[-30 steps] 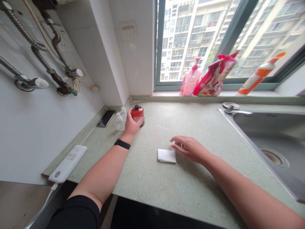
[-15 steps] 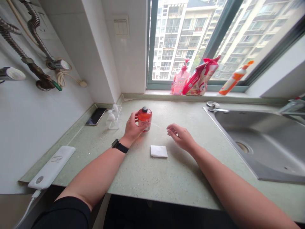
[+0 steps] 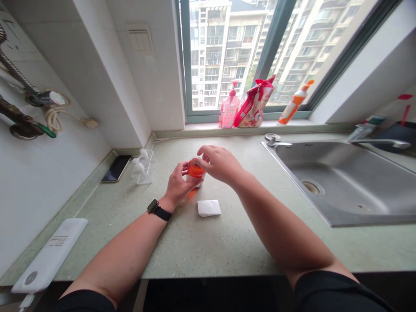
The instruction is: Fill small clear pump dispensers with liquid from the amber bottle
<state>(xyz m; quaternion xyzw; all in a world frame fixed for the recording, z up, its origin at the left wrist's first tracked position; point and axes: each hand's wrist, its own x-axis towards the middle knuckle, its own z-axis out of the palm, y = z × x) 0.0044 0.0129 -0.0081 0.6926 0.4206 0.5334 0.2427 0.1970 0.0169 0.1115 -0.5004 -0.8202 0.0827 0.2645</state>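
My left hand (image 3: 178, 184), with a black watch on its wrist, is closed around the side of a clear bottle of red-orange liquid (image 3: 195, 174). The bottle stands on the counter and looks slightly tilted. Over its top, my right hand (image 3: 219, 162) has its fingers curled about the black cap, which they mostly hide. A folded white paper tissue (image 3: 209, 208) lies on the counter in front of the bottle, touched by neither hand.
Left of the bottle stand a clear plastic holder (image 3: 147, 175) and a phone (image 3: 116, 168). A white power strip (image 3: 52, 255) lies at the near left. The steel sink (image 3: 344, 216) is at right. Bottles and a red bag (image 3: 251, 106) line the windowsill.
My right hand has moved left from above the counter to the bottle's cap. My left hand still holds the bottle. The view has shifted to the right.
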